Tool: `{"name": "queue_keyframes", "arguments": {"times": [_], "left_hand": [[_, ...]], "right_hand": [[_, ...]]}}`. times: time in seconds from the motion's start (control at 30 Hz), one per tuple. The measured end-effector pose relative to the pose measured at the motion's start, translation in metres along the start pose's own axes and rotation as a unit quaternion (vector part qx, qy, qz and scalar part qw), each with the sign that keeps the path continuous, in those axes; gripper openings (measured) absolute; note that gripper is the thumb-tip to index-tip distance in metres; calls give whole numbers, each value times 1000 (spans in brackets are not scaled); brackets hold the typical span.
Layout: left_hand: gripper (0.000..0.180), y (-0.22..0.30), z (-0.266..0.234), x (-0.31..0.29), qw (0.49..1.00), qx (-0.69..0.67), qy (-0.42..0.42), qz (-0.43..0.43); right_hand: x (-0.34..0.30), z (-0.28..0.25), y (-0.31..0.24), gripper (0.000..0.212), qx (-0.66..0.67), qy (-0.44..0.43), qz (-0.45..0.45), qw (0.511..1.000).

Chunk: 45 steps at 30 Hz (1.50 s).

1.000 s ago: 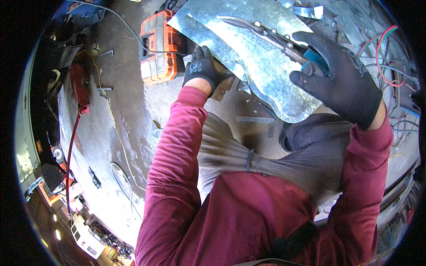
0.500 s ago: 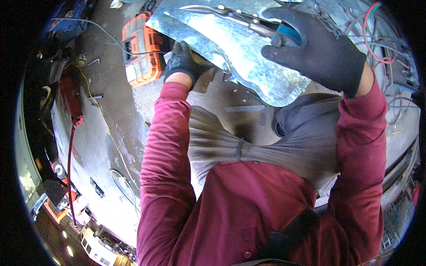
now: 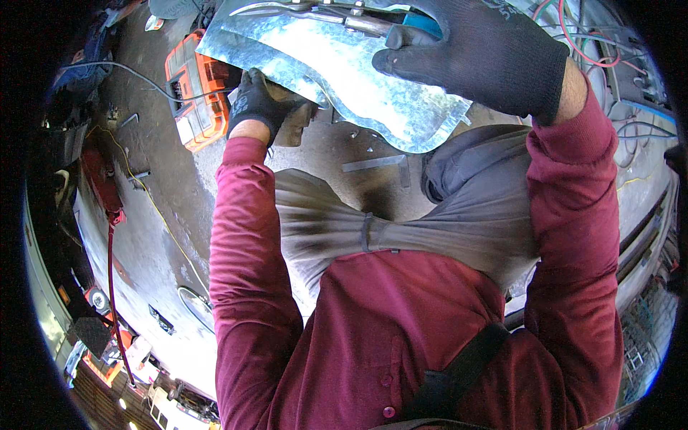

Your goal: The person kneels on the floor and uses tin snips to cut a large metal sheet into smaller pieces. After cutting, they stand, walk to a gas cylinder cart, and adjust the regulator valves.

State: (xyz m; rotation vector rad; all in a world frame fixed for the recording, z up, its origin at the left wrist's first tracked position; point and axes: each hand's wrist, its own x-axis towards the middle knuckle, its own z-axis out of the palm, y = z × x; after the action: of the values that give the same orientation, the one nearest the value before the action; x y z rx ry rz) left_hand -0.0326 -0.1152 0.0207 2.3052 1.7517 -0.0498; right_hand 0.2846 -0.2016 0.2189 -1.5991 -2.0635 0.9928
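Note:
A shiny galvanized metal sheet with a curved cut edge lies tilted ahead of me. My left hand, in a black glove, is closed on its near left edge, thumb up and most fingers hidden under the sheet. Above the sheet's far part, my gloved right hand is wrapped round the teal handle of a pair of tin snips. The long steel blades point left; the far part of the snips is cut off by the upper rim.
An orange and grey toolbox stands left of my left hand, with a grey cable running over it. A metal square lies on the floor between my legs. Red and green hoses coil at the far right.
The view has shifted, so sheet, toolbox and both hands appear farther left and higher. My right hand's fingers have closed more round the snips' handle. My left hand keeps its hold.

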Motion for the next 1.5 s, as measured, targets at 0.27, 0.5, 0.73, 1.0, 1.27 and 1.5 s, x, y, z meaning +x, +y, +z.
{"name": "queue_keyframes", "arguments": {"times": [0.27,0.5,0.73,1.0,1.27,1.5], "left_hand": [[95,9,-12,2,994,9,-96,-52],[82,4,-5,-1,1000,-17,-13,-9],[83,4,-4,0,999,-43,-13,-15],[93,-6,9,2,1000,0,19,-3],[105,-3,8,-1,999,-15,8,-27],[113,1,1,-2,999,7,-12,-37]], "right_hand": [[-8,-8,-20,62,-61,-3,78,995],[-19,-11,-18,64,-71,17,27,997],[0,1,1,61,-40,31,6,999],[6,16,14,67,-30,-18,50,998],[10,16,18,67,-13,19,8,1000],[15,1,32,64,-4,38,60,997]]}}
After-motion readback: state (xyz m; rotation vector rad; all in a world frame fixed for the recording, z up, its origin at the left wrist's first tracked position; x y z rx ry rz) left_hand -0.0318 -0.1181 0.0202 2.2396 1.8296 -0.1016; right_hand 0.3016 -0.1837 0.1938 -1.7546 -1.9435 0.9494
